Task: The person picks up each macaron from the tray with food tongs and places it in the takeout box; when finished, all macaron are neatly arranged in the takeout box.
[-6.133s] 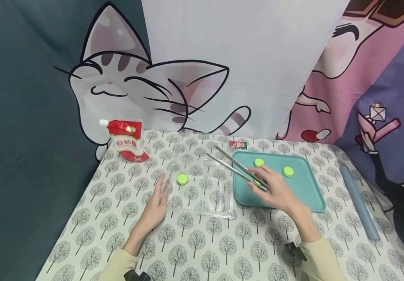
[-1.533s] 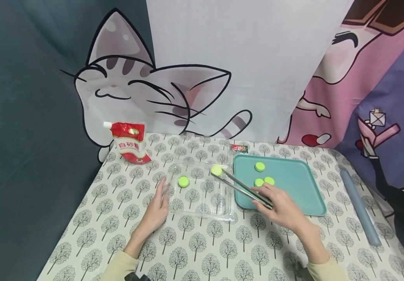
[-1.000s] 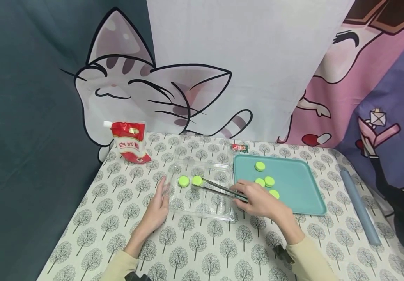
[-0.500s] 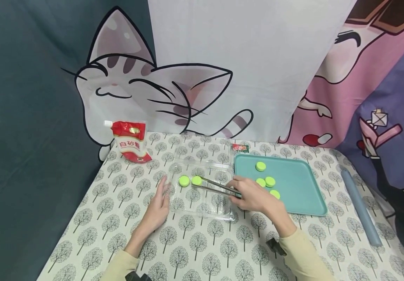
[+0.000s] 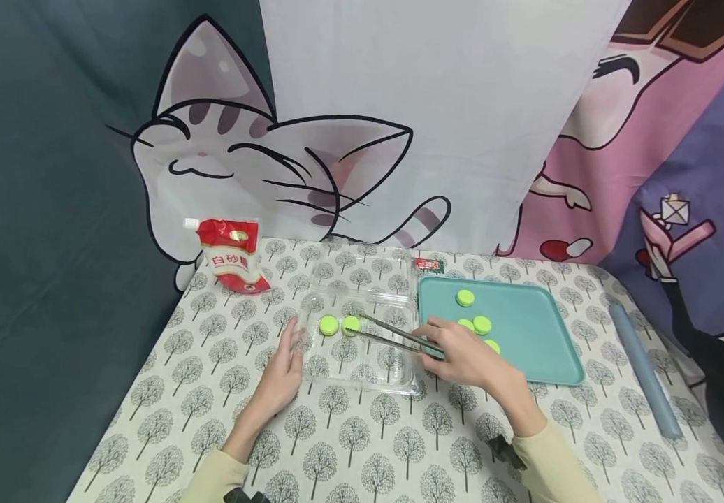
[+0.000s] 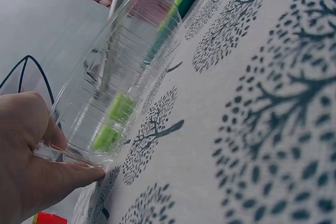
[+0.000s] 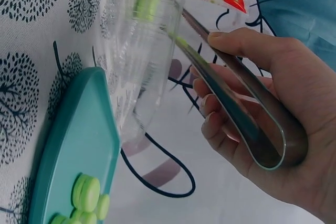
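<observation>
My left hand (image 5: 279,377) pinches the left wall of a clear plastic container (image 6: 79,95) between thumb and fingers; the container's lid (image 5: 362,271) lies open behind it. Two green macarons (image 5: 328,325) sit side by side at the left of the container. In my right hand (image 5: 462,355) is a pair of metal tongs (image 7: 231,103), held by thumb and fingers. The tongs reach into the container, their tips spread apart around the right-hand macaron (image 5: 351,325); contact there is hard to tell. More green macarons (image 5: 481,325) lie on the teal tray (image 5: 538,335), partly behind my right hand.
A red and white pouch (image 5: 231,255) stands at the back left. Behind the tray lies a small red and green packet (image 5: 429,265). A grey-blue bar (image 5: 645,370) runs along the table's right side. Printed curtains hang behind the tree-patterned tablecloth (image 5: 349,447).
The tongs carried a macaron left and down into the container, beside the first one. Since half a second ago their tips have spread wider. My left hand stays on the container wall.
</observation>
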Demonstrator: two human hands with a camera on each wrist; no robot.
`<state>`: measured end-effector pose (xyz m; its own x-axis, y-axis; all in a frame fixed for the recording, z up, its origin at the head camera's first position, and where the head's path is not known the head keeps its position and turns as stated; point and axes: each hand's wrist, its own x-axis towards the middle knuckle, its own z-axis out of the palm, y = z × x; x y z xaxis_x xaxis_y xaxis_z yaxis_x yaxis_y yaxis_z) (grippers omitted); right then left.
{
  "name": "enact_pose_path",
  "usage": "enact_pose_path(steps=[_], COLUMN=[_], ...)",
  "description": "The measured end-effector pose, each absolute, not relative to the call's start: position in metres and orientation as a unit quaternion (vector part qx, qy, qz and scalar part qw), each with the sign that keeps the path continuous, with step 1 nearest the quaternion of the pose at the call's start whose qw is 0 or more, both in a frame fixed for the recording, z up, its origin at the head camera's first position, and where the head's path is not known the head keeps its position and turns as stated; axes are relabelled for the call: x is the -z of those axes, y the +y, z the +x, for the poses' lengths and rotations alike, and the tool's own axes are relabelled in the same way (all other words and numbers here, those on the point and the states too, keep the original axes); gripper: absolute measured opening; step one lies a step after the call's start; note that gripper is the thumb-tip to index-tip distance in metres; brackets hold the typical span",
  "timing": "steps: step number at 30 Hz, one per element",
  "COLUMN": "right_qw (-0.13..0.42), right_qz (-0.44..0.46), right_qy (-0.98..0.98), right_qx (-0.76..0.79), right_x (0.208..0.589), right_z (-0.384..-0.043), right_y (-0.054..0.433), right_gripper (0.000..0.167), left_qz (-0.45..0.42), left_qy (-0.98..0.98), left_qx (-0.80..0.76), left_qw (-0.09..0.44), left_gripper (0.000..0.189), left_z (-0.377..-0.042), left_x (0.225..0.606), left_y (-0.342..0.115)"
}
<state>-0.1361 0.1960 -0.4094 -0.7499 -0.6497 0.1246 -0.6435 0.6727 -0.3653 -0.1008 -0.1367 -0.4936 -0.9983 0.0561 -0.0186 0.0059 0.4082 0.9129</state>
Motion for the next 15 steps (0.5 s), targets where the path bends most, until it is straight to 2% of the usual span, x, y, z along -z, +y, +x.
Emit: enact_pose_path(steps=[9, 15], right_qw=[-0.032, -0.079], right_qz=[-0.326, -0.312], right_qy=[0.913, 0.911], right_qx=[0.243, 0.259], right_x=[0.405, 0.407], right_z=[-0.127, -0.122], right_y=[0.217, 0.237], right_gripper=[0.039, 0.039], left_qz=[0.016, 0.012], left_qy=[0.840, 0.840], left_qx=[-0.542, -0.542], left_qw=[0.024, 0.028], left_gripper=[0.067, 0.067], left_z=[-0.100, -0.099], left_x=[0.492, 0.491], left_y=[-0.136, -0.136])
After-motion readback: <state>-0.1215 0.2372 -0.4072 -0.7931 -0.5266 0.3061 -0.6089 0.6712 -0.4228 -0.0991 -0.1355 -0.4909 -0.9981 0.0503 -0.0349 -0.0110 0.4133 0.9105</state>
